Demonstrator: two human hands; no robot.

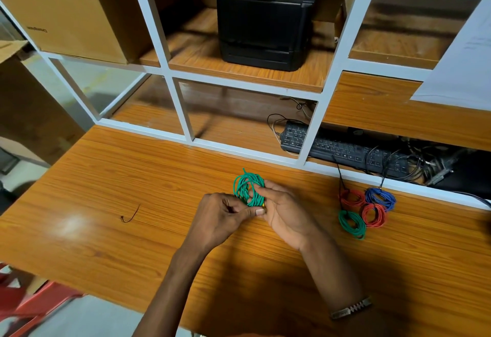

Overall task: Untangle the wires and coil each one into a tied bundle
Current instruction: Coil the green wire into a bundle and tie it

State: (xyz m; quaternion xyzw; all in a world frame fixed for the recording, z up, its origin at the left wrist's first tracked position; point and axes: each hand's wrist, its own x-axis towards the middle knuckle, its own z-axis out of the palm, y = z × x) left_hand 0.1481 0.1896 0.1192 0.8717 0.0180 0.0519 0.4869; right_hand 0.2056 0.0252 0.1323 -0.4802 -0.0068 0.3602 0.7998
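Observation:
A coil of green wire (248, 188) stands upright just above the wooden table (132, 177), held between both hands. My left hand (223, 217) pinches the coil's lower edge between thumb and fingers. My right hand (284, 210) grips the coil's right side, its fingers curled against the loops. A loose wire end sticks up from the top of the coil. To the right lie finished bundles: a red one (352, 198), a blue one (380, 198), another red one (374, 215) and a green one (352, 224).
A short dark wire scrap (130, 216) lies on the table's left part. Behind stands a white shelf frame (183, 108) holding a black printer (265, 18), a cardboard box (66, 10) and a black keyboard (342, 148) with tangled cables. A red chair (29, 302) is at lower left.

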